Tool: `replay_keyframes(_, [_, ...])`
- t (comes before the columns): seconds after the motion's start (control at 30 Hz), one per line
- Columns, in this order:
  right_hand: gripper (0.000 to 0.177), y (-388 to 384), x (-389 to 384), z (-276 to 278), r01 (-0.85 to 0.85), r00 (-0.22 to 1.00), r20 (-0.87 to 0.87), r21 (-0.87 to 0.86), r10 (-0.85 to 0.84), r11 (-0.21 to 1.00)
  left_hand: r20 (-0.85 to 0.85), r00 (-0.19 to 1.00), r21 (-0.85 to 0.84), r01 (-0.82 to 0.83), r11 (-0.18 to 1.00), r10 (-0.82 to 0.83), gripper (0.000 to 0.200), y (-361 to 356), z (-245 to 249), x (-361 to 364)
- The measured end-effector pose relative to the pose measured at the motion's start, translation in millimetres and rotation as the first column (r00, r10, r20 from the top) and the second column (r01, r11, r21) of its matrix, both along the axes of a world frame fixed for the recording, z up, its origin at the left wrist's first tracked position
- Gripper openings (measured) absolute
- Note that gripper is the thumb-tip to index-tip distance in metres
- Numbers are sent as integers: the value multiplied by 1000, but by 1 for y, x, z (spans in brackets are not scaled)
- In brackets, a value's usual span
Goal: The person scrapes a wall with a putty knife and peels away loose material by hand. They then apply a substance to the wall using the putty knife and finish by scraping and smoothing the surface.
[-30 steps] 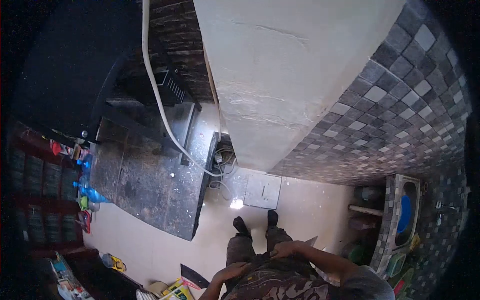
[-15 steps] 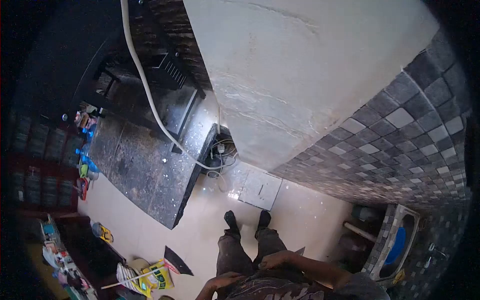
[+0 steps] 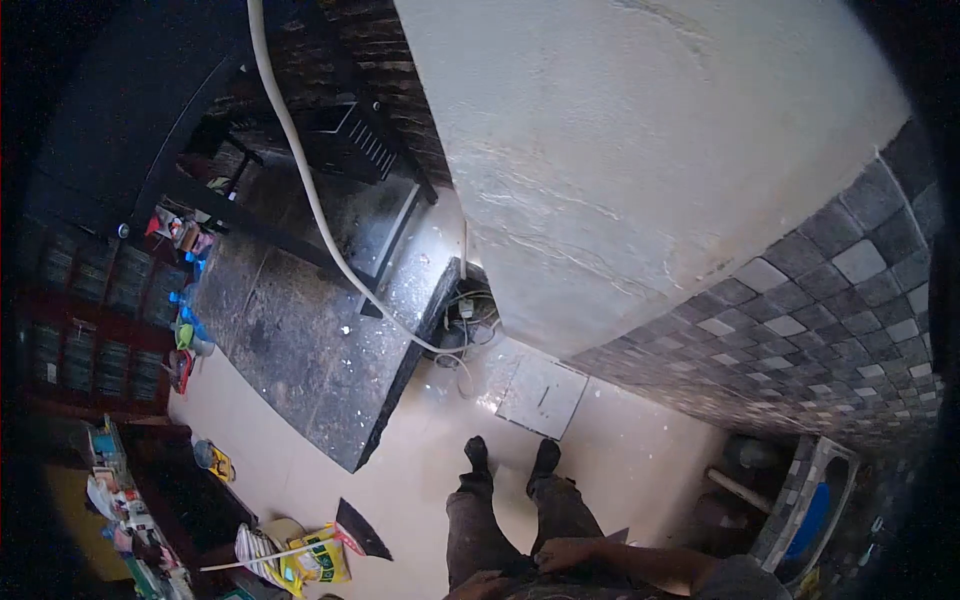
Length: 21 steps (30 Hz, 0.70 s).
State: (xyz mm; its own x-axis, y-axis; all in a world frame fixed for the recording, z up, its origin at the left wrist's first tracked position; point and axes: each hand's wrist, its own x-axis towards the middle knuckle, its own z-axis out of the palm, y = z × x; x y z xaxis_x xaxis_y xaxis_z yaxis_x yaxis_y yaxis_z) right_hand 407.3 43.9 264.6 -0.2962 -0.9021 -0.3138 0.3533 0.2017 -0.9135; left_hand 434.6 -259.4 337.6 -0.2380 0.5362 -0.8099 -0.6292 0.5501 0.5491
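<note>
My right hand [image 3: 565, 553] is at the front of my waist, against my dark clothing. Its fingers look curled, and what they hold, if anything, is hidden. At the bottom edge, my left hand [image 3: 478, 583] lies low against the upper trouser leg [image 3: 478, 535]; its fingers are too dark and cut off to make out. Both feet, in dark socks or shoes, stand on the pale floor. Just beyond them lies a square pale floor panel [image 3: 543, 396] with a slot in it.
A paint-spotted dark slab [image 3: 290, 350] stands left, crossed by a long pale hose [image 3: 305, 180]. Cables bunch at its corner. A broom [image 3: 362, 530] lies by a yellow bag [image 3: 325, 562]. A tiled wall [image 3: 790, 300] runs right, above a tiled basin with a blue thing [image 3: 808, 520] inside.
The view has shifted, so the slab, hose and floor panel sit a little farther right and lower. My hands stay at my waist, nearer the bottom edge, with less of the left one showing.
</note>
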Motion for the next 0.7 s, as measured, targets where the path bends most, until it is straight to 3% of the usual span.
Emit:
replay_keyframes(0.13, [39,6,-1,-2,60,997,40,112,-65,992,-73,977,-3,-202,979,201,52,10,12,7])
replay_keyframes(0.23, [37,3,2,-14,69,997,-31,130,-65,989,40,944,224,-329,917,329,44,-12,-25,34])
replay_keyframes(0.3, [36,7,-3,5,92,995,-44,151,-86,984,-169,983,65,84,994,-72,47,-11,-14,18])
replay_keyframes(0.33, [36,8,-12,27,74,997,0,154,-75,985,-238,930,-41,277,960,-279,49,-6,0,9])
replay_keyframes(0.43, [38,7,-44,64,55,998,28,163,-61,985,169,981,-155,-73,985,100,72,11,29,-19])
replay_keyframes(0.5, [39,7,-33,50,62,998,-44,160,-56,985,161,984,-75,-66,995,77,67,12,5,-23])
replay_keyframes(0.6, [40,4,-23,29,83,996,-17,12,-83,996,97,995,63,16,998,-22,59,15,-29,-28])
replay_keyframes(0.7, [38,7,-16,15,29,999,32,148,-34,989,81,996,125,30,992,-40,52,17,-51,-27])
